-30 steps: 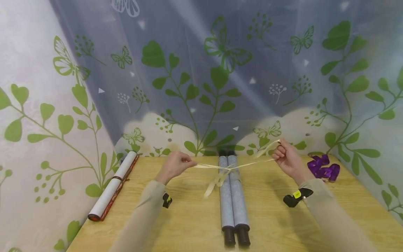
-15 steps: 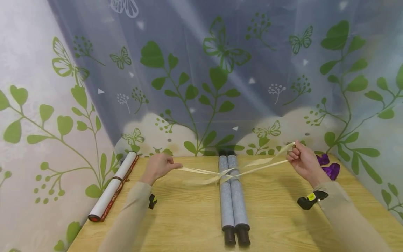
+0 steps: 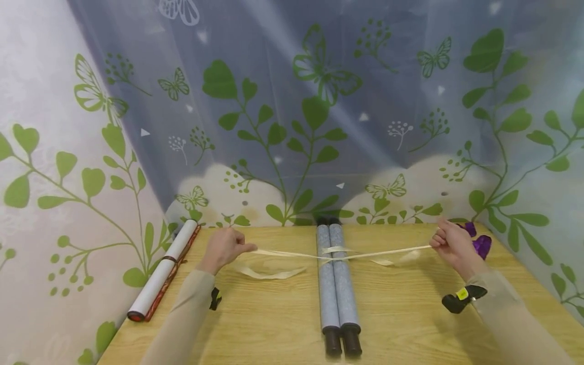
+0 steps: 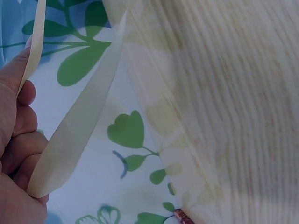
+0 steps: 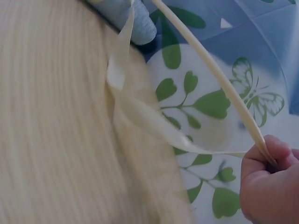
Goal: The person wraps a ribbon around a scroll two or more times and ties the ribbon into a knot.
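Observation:
Two grey-blue scrolls [image 3: 328, 294] with dark end knobs lie side by side on the table, and a cream ribbon [image 3: 378, 253] passes around them near their far half. The left hand [image 3: 223, 249] pinches one length of ribbon out to the left; in the left wrist view the ribbon [image 4: 79, 126] also runs from the curled fingers. Out to the right, the right hand [image 3: 458, 248] grips the other length, drawn straight. A slack loop of ribbon [image 5: 154, 123] hangs below it in the right wrist view. Whether a knot sits at the crossing is too small to tell.
A white scroll [image 3: 166, 268] with a brown tie and a red strip beside it lies along the table's left edge. Behind the right hand is a bunch of purple ribbon [image 3: 482, 247]. A patterned curtain [image 3: 274, 126] stands at the wooden table's [image 3: 274, 324] back edge.
Both hands have moved apart, left hand leftward and right hand rightward, pulling the ribbon longer and straighter. The loose bow-like loops near the scrolls have drawn out. The scrolls stay put.

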The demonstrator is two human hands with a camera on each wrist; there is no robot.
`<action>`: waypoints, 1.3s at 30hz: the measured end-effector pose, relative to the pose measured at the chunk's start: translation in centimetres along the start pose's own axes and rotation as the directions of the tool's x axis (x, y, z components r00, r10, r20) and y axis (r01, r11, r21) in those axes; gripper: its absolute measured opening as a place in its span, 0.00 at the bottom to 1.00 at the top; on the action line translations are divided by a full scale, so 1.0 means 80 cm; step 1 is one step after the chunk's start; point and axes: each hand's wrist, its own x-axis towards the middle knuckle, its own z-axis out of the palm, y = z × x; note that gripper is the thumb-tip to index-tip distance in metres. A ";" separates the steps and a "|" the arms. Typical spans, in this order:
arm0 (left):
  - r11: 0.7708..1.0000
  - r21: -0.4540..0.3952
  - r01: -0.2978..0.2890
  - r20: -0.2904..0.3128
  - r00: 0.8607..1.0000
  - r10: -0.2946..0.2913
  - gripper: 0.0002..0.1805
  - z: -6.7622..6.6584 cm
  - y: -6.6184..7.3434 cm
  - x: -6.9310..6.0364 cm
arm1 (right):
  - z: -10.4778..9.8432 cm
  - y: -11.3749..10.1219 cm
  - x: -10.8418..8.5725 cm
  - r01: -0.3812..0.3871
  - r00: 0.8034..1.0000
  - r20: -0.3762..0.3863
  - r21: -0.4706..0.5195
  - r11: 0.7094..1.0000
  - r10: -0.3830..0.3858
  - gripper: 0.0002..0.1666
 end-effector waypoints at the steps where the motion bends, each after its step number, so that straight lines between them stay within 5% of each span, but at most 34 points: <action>1: 1.000 -0.006 -0.002 0.004 1.000 0.002 0.27 0.001 -0.001 -0.001 | -0.004 0.000 -0.001 -0.007 1.000 -0.013 -0.011 1.000 0.007 0.14; 6: 0.999 -0.015 0.035 0.064 0.997 -0.034 0.27 0.006 -0.006 -0.005 | -0.021 0.000 -0.007 -0.024 0.998 -0.064 -0.022 0.999 0.023 0.23; 8: 0.999 -0.013 0.049 0.088 0.995 -0.048 0.27 0.008 -0.009 -0.008 | -0.027 0.000 -0.008 -0.031 0.997 -0.076 -0.025 0.999 0.029 0.04; 9: 0.999 -0.009 0.048 0.096 0.994 -0.047 0.27 0.010 -0.010 -0.009 | -0.029 0.001 -0.008 -0.031 0.996 -0.084 -0.025 0.999 0.029 0.04; 17: 0.997 -0.041 0.066 0.131 0.990 -0.060 0.28 0.020 -0.021 -0.019 | -0.051 -0.004 -0.021 0.006 0.977 -0.211 0.001 1.000 -0.005 0.19; 22: 0.999 -0.016 0.042 0.147 0.988 -0.039 0.28 0.022 -0.020 -0.020 | -0.056 -0.005 -0.024 0.001 0.959 -0.278 -0.184 0.983 -0.053 0.17; 27: 0.998 0.044 0.034 0.173 0.984 -0.041 0.29 0.022 -0.017 -0.020 | -0.055 -0.002 -0.023 -0.068 0.898 -0.423 -0.405 0.912 -0.121 0.15; 29: 0.998 0.052 0.034 0.178 0.983 -0.043 0.29 0.023 -0.017 -0.022 | -0.056 -0.001 -0.023 -0.082 0.890 -0.434 -0.453 0.888 -0.139 0.19; 35: 0.999 0.046 0.010 0.165 0.986 -0.018 0.29 0.027 -0.020 -0.025 | -0.058 0.000 -0.024 -0.091 0.911 -0.383 -0.553 0.828 -0.155 0.22; 39: 1.000 0.020 0.019 0.168 0.986 -0.022 0.29 0.032 -0.021 -0.023 | -0.061 0.001 -0.020 -0.093 0.951 -0.298 -0.539 0.837 -0.086 0.13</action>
